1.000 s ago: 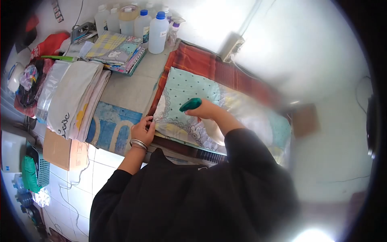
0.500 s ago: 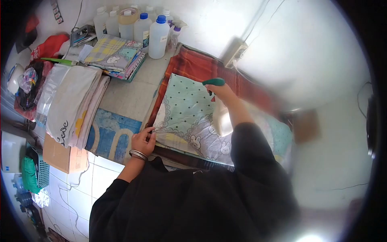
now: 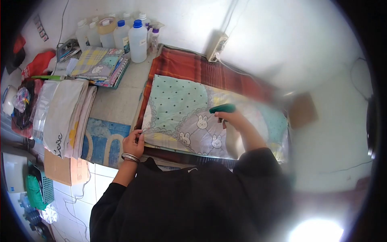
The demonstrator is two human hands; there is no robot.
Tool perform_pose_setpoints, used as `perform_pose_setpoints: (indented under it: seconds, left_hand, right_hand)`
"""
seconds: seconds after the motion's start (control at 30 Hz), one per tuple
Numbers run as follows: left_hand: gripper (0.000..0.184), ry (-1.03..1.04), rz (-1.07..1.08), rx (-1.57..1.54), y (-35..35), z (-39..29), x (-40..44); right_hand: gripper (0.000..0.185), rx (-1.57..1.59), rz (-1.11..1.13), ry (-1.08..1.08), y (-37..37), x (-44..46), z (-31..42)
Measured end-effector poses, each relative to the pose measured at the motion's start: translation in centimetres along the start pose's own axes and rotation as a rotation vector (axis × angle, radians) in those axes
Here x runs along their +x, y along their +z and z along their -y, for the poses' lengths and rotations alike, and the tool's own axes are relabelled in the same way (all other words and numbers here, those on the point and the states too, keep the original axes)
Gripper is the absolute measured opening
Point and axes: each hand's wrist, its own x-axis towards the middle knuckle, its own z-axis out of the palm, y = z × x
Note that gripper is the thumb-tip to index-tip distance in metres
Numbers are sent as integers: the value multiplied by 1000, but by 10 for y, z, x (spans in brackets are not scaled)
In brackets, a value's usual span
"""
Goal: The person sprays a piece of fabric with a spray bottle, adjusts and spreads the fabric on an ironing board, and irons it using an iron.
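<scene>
A folded cloth (image 3: pixel 177 101) with green dotted, yellow and grey bunny patches lies flat on a red plaid cloth (image 3: pixel 181 62). Over its middle, my right hand (image 3: pixel 231 117) is closed round a spray bottle with a green head (image 3: pixel 223 108); the pale bottle body hangs below, partly hidden by my hand and arm. At the near left corner of the patterned cloth rests my left hand (image 3: pixel 134 144), its fingers touching the edge, some of them hidden from view.
Several bottles (image 3: pixel 138 42) stand at the back left beside a pile of folded cloths (image 3: pixel 96 64). More folded fabric (image 3: pixel 66 117) hangs over the table's left side. A power strip (image 3: pixel 217 46) is against the wall, and a cardboard box (image 3: pixel 64 167) sits below the table.
My right hand with the spray bottle has gone from the cloth's left part to its back edge, then rightward and nearer. My left hand stays by the corner. The view has shifted.
</scene>
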Motion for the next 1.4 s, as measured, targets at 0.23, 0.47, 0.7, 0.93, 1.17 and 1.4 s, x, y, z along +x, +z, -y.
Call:
perform_pose_setpoints:
  seconds: [0.23,0.47,0.7,0.93,1.17,1.4]
  left_hand:
    - [15,-36,2,-8,6,10,-3]
    - [15,-126,68,3,3,-1,-3]
    - [14,-19,-9,57,7,4,-3]
    - [21,-50,-42,-27,12,14,-8]
    - [25,-65,-23,40,12,18,-10]
    - [25,-138,-104,216,23,26,-16]
  right_hand:
    - [24,9,-322,-97,-37,12,6]
    - [29,31,-468,-52,-89,5,-26]
    - [29,85,-405,-37,-84,-57,-43]
    - [34,23,-375,232,-91,-116,-73]
    - [34,87,-756,55,-192,-119,-94]
    - [31,155,-761,98,-279,-143,-109]
